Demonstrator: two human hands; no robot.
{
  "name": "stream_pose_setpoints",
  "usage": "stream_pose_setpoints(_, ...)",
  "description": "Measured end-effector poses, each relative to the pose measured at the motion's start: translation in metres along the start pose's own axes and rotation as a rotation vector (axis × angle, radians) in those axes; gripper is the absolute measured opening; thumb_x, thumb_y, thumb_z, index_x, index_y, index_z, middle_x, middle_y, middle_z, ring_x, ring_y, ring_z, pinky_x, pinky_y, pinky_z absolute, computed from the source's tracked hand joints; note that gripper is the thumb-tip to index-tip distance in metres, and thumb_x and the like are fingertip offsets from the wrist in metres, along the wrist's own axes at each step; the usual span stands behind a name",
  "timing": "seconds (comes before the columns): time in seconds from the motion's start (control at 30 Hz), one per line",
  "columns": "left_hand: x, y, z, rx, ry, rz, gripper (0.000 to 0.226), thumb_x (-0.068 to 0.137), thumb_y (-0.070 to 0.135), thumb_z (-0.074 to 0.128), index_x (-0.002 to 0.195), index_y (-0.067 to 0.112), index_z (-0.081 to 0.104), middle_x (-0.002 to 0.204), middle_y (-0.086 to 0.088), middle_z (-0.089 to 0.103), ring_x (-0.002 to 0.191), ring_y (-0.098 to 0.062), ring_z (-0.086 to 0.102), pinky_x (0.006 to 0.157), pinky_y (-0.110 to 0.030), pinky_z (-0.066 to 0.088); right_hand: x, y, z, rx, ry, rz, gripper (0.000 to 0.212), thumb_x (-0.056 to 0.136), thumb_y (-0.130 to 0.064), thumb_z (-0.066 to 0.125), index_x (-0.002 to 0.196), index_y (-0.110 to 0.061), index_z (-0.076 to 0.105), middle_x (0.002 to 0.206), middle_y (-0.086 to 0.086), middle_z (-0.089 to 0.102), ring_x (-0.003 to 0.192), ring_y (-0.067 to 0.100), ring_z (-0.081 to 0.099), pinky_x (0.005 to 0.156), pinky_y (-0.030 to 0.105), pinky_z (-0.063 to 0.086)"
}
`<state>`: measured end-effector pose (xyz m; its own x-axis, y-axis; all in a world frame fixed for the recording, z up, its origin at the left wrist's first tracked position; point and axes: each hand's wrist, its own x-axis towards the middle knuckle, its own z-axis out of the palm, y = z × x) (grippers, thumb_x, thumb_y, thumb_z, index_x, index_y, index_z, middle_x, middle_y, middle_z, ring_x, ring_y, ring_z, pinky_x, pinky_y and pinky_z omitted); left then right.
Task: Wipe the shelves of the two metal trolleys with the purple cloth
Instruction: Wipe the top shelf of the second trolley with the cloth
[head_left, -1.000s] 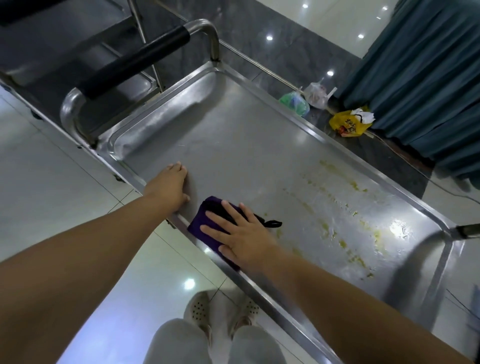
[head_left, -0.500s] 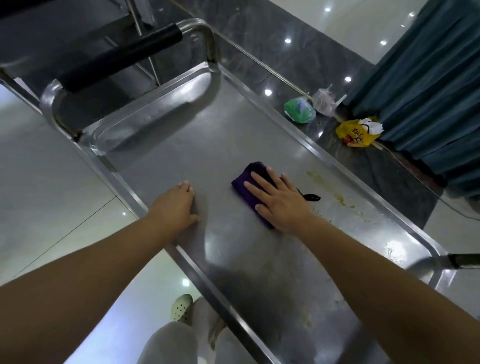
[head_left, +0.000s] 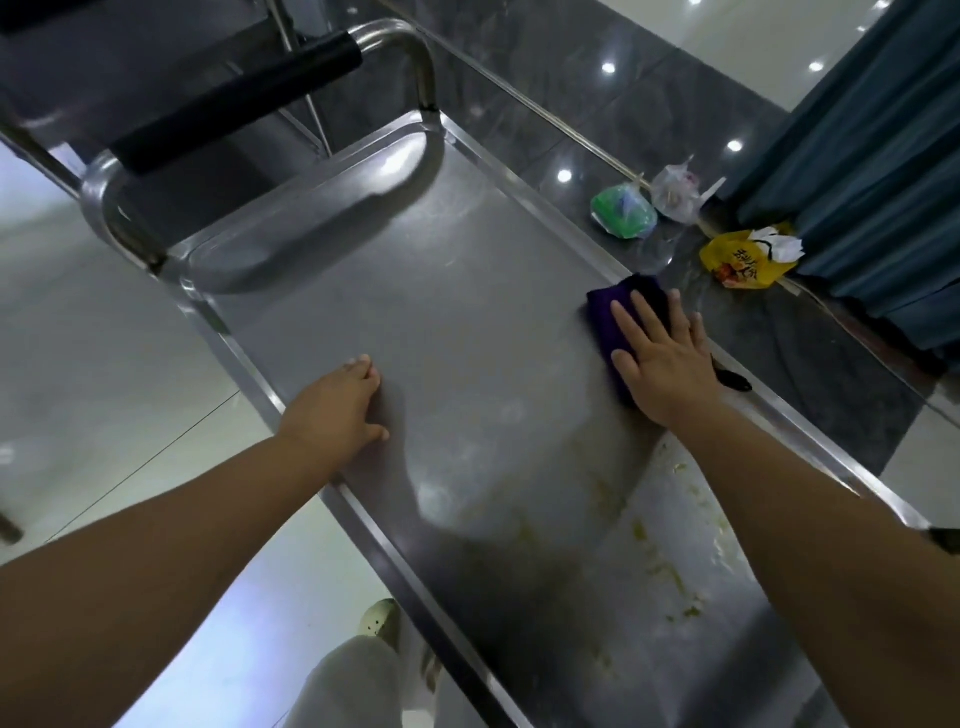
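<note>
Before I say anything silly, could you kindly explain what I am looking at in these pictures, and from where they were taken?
No machine here: a person wears a camera on the head, looking down at their own arms. The left hand rests on the near rim of a metal trolley's top shelf. The right hand presses a purple cloth flat on the shelf by its far rim. Yellowish smears lie nearer the person. Plastic bags sit on the floor beyond.

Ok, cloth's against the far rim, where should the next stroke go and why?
Probably sweep the right hand, pressing flat on the purple cloth, back along the shelf toward the yellowish smears nearer the body; that patch looks unwiped, while the metal by the handle looks clean. The left hand rests on the near rim.
</note>
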<state>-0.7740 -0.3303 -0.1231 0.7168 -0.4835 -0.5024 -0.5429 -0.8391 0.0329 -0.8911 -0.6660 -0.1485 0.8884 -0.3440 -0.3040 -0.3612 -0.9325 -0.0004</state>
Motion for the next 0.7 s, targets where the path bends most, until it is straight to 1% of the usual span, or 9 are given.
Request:
stream_pose_setpoints(0.1, -0.001, -0.002, 0.002, -0.032, 0.007, -0.011, 0.082, 0.085, 0.04, 0.066, 0.149, 0.012, 0.024, 0.16, -0.001, 0.01, 0.145, -0.017, 0.016, 0.113, -0.029, 0.02, -0.013, -0.015, 0.004, 0.042, -0.007, 0.096, 0.056, 0.101, -0.048, 0.016, 0.152, -0.035, -0.003, 0.161, -0.004, -0.009, 0.146, 0.025, -0.019, 0.118, 0.044, -0.009)
stream_pose_setpoints(0.17, -0.002, -0.007, 0.004, -0.036, 0.014, -0.014, 0.082, 0.084, 0.04, 0.067, 0.149, 0.012, 0.025, 0.159, -0.001, 0.01, 0.145, -0.018, 0.016, 0.113, -0.03, 0.021, -0.025, -0.029, 0.007, 0.042, -0.022, 0.102, 0.057, 0.1, -0.049, 0.016, 0.152, -0.036, -0.005, 0.161, -0.003, -0.011, 0.145, 0.025, -0.02, 0.118, 0.043, -0.008)
stream_pose_setpoints(0.33, -0.011, -0.02, 0.007, -0.054, 0.037, -0.009, 0.078, 0.088, 0.038, 0.063, 0.15, 0.013, 0.023, 0.16, 0.0, 0.01, 0.144, -0.018, 0.017, 0.113, -0.029, 0.021, -0.057, -0.081, 0.018, 0.024, -0.019, 0.009, 0.058, 0.1, -0.051, 0.017, 0.151, -0.038, -0.008, 0.161, -0.005, -0.012, 0.146, 0.027, -0.018, 0.118, 0.043, -0.004)
stream_pose_setpoints(0.5, -0.014, -0.024, 0.013, -0.077, 0.086, 0.002, 0.075, 0.087, 0.04, 0.064, 0.149, 0.015, 0.027, 0.158, 0.001, 0.016, 0.143, -0.021, 0.021, 0.112, -0.036, 0.027, -0.09, -0.134, 0.032, 0.016, -0.008, -0.082, 0.058, 0.101, -0.049, 0.018, 0.15, -0.038, -0.009, 0.16, -0.007, -0.013, 0.145, 0.027, -0.02, 0.118, 0.043, -0.005)
stream_pose_setpoints(0.6, -0.02, -0.028, 0.018, -0.031, 0.153, 0.011, 0.07, 0.087, 0.045, 0.062, 0.146, 0.018, 0.032, 0.155, 0.002, 0.024, 0.136, -0.026, 0.029, 0.105, -0.039, 0.036, -0.109, -0.163, 0.039, -0.002, -0.013, -0.124, 0.057, 0.1, -0.05, 0.014, 0.15, -0.038, -0.01, 0.16, -0.007, -0.014, 0.145, 0.028, -0.02, 0.119, 0.045, -0.005)
stream_pose_setpoints(0.67, -0.026, -0.031, 0.02, 0.045, 0.214, 0.021, 0.066, 0.088, 0.049, 0.058, 0.143, 0.021, 0.035, 0.149, -0.003, 0.035, 0.129, -0.028, 0.035, 0.101, -0.039, 0.039, -0.122, -0.18, 0.044, -0.014, -0.004, -0.153, 0.059, 0.095, -0.051, 0.005, 0.151, -0.037, -0.008, 0.161, -0.005, -0.01, 0.146, 0.03, -0.017, 0.119, 0.046, -0.005)
stream_pose_setpoints(0.7, -0.029, -0.032, 0.022, 0.075, 0.24, 0.019, 0.064, 0.088, 0.05, 0.057, 0.141, 0.021, 0.035, 0.143, -0.006, 0.039, 0.126, -0.029, 0.037, 0.099, -0.039, 0.039, -0.128, -0.188, 0.047, -0.007, 0.005, -0.165, 0.061, 0.092, -0.051, 0.002, 0.151, -0.036, -0.004, 0.161, -0.004, -0.006, 0.146, 0.031, -0.015, 0.119, 0.048, -0.003)
